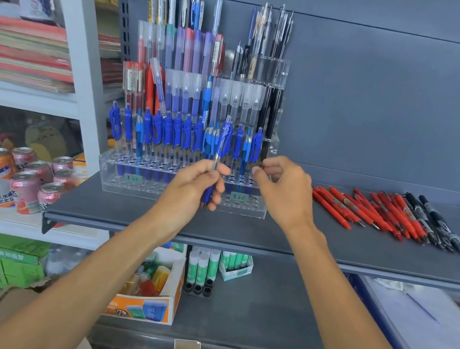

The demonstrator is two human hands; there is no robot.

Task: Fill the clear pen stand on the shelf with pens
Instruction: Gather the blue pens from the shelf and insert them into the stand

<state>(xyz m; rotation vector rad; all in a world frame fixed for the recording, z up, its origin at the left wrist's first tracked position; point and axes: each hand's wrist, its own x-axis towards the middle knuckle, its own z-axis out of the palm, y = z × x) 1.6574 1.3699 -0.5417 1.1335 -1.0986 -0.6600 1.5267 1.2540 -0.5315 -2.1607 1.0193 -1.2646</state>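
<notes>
Grey shelf: clear pen stand just beyond hands. Left hand grips blue pen tip-down for insertion; right hand alongside, fingers curled, possibly pinching something.

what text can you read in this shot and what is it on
"¥2.0": left green tag on the clear pen stand
"¥2.0": right green tag on the same stand
Print on the cans, green box and orange box: too blurred to read
</notes>
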